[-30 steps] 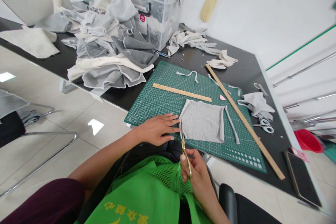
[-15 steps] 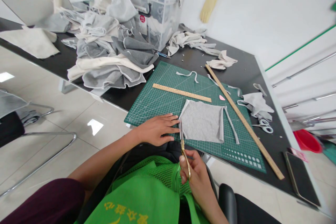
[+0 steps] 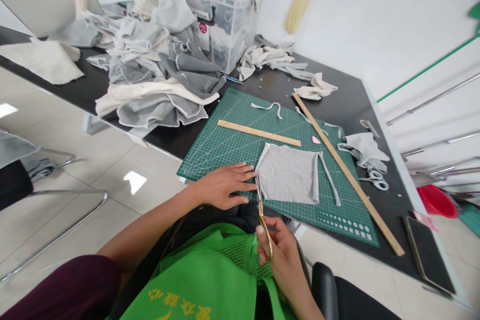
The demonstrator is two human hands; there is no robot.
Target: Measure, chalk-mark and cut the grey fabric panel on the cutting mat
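Note:
A light grey cloth piece (image 3: pixel 288 174) lies flat on the green cutting mat (image 3: pixel 210 145). My left hand (image 3: pixel 227 186) rests palm down on the mat's near edge, fingers spread, fingertips touching the cloth's left edge. Gold-handled scissors (image 3: pixel 261 212) are in my right hand (image 3: pixel 279 247), with fingers through the handles. Their blades point away from me along the left edge of the cloth, where a narrow strip shows; how far they are apart is too small to tell. A thin cut strip (image 3: pixel 330 178) lies to the right of the cloth.
A short ruler (image 3: pixel 258 133) lies behind the cloth, a long wooden ruler (image 3: pixel 345 170) to its right. White-handled scissors (image 3: pixel 378 180), scraps (image 3: pixel 365 149) and a phone (image 3: pixel 429 255) are at the right. Heaped cloths (image 3: pixel 161 100) and a plastic bin (image 3: pixel 232 25) stand at the back left.
Both hands, the scissors and the cloth hold almost the same positions. The view has shifted very slightly.

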